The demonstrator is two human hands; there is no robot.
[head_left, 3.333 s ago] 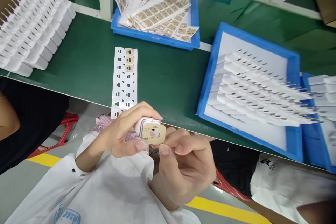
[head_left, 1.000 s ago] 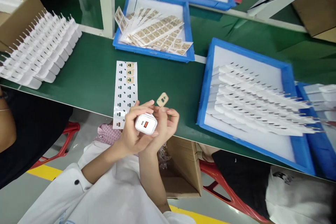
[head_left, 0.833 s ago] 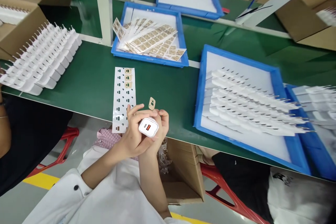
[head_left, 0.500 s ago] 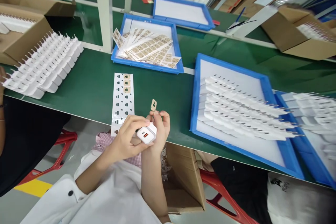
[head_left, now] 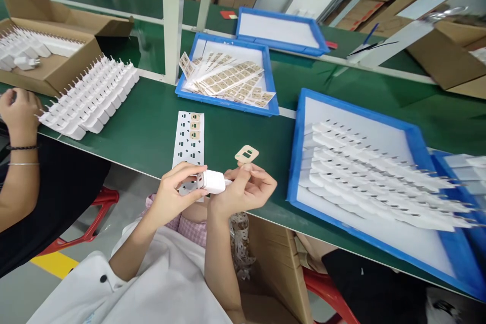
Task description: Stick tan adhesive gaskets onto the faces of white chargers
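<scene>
Between thumb and fingers, my left hand grips a white USB wall charger by its port end. The charger lies sideways, its other end against my right hand. A tan sticker with cut-out holes is pinched upright in my right fingertips, above the charger and apart from it. Behind my left hand, a white sticker sheet lies on the green table, with a few tan stickers left along its upper right side. My hands hide part of its lower end.
A blue tray of sticker sheets stands behind. On the right, another blue tray holds rows of white chargers. More chargers stand in rows at left, near a co-worker's hand and an open carton.
The charger has turned from showing its ports to lying sideways. My right hand has moved right, and the sticker now faces the camera more broadly. The whole view has shifted.
</scene>
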